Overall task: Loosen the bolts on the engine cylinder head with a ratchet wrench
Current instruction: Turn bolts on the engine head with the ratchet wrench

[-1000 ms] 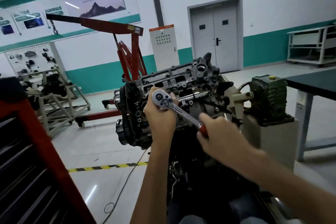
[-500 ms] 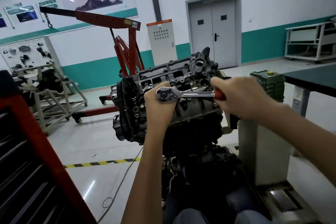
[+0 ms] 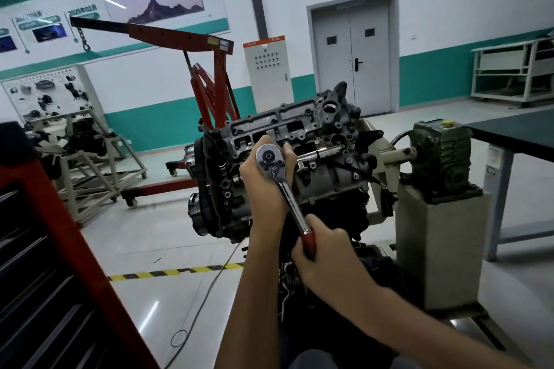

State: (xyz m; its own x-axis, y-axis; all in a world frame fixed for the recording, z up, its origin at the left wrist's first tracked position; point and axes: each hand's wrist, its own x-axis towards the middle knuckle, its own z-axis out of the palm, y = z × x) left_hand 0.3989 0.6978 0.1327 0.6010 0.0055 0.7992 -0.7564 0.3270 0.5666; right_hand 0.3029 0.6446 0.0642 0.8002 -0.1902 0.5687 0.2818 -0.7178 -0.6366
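A person works a ratchet wrench [image 3: 287, 193] against the engine cylinder head [image 3: 317, 132] in a workshop, seen from a head-worn camera. The left hand [image 3: 260, 186] curls round the back of the wrench's chrome head, fingers wrapped over its top edge and holding it to the near face of the cylinder head. The bolt beneath it is hidden. The right hand [image 3: 329, 260] closes in a fist round the red handle [image 3: 308, 241], which points down and to the right, towards the camera.

The engine sits on a stand, coupled on its right to a green gearbox [image 3: 440, 156] atop a grey pedestal [image 3: 434, 249]. A dark worktop [image 3: 518, 129] stands at far right. Behind the engine a red engine hoist [image 3: 180, 36] reaches left, its chain and hook hanging free, and a grey double door [image 3: 353, 51] lies beyond. A red tool cabinet [image 3: 45, 249] fills the lower left corner, with yellow-and-black tape [image 3: 174, 272] across the floor.
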